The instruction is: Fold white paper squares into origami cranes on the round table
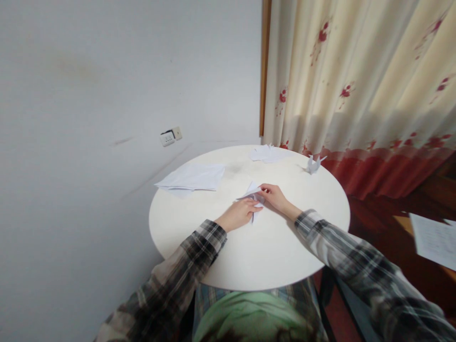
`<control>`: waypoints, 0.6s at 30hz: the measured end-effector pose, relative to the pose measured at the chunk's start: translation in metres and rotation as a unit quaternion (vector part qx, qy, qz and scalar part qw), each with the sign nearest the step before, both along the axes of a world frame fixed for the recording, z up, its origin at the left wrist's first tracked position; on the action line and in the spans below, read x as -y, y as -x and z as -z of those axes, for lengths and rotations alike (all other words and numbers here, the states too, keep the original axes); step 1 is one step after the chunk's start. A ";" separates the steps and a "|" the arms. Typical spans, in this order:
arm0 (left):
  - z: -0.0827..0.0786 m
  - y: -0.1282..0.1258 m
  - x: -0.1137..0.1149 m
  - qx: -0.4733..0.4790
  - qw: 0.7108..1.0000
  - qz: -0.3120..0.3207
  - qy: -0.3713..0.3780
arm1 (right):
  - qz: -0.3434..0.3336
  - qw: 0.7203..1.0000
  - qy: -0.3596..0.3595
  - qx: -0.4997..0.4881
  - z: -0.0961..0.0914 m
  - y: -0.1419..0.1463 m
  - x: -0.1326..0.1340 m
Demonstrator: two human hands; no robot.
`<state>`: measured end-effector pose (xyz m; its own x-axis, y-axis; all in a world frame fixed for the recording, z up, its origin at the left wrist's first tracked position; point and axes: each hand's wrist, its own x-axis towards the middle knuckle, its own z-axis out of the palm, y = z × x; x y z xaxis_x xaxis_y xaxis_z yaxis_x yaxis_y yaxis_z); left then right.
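Note:
A piece of folded white paper (252, 189) lies on the round white table (245, 261), between my two hands. My left hand (240, 213) rests on its near left side, fingers pressing it toward the tabletop. With thumb and fingers pinched together, my right hand (273, 195) grips an upper flap at the right. Pointed ends of the paper stick out above and below my left fingers. Its middle folds are partly hidden by both hands.
A stack of white sheets (194, 176) lies at the table's left rear. Loose white paper (267, 153) is at the far edge, and a folded paper crane (314, 165) stands far right. A wall with a socket (167, 138) borders the left; a curtain (356, 95) hangs behind.

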<state>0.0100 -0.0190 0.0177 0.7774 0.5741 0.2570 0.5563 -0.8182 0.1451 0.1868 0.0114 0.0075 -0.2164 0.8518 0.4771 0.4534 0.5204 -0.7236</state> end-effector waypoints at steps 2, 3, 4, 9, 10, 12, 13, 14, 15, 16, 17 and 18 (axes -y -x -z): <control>0.001 0.000 0.000 0.001 1.000 0.004 -0.010 | -0.009 1.000 0.000 -0.014 -0.001 0.001 0.001; 0.001 0.000 0.000 0.002 1.000 0.004 -0.016 | -0.012 1.000 0.000 -0.016 -0.002 0.002 0.002; 0.002 0.000 0.001 0.004 1.000 0.005 -0.021 | -0.012 1.000 -0.001 -0.015 -0.003 0.002 0.003; -0.003 -0.001 0.006 0.050 0.997 0.009 -0.066 | 0.005 1.000 -0.019 -0.003 -0.006 0.003 0.006; -0.005 -0.001 0.008 0.076 0.993 0.004 -0.085 | 0.007 1.000 -0.024 -0.003 -0.007 0.003 0.007; -0.012 -0.001 0.010 0.147 0.980 -0.031 -0.133 | 0.007 0.999 -0.035 -0.004 -0.007 0.003 0.008; -0.015 -0.001 0.011 0.188 0.968 -0.060 -0.155 | 0.006 0.999 -0.041 -0.003 -0.007 0.003 0.008; -0.017 -0.001 0.011 0.230 0.954 -0.088 -0.168 | 0.005 0.999 -0.046 0.000 -0.006 0.004 0.008; -0.019 -0.001 0.010 0.271 0.941 -0.112 -0.171 | 0.003 0.999 -0.051 0.005 -0.006 0.004 0.008; -0.020 -0.001 0.010 0.305 0.930 -0.127 -0.158 | 0.000 0.998 -0.056 0.013 -0.005 0.005 0.009; -0.021 -0.001 0.009 0.331 0.925 -0.130 -0.132 | -0.005 0.998 -0.061 0.023 -0.005 0.005 0.009; -0.021 -0.001 0.007 0.345 0.925 -0.125 -0.098 | -0.009 0.997 -0.066 0.033 -0.005 0.006 0.010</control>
<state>0.0114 -0.0264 0.0386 0.2383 0.6029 0.7614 0.5613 -0.7252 0.3987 0.1808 0.0014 0.0125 -0.2667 0.7779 0.5690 0.4871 0.6182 -0.6169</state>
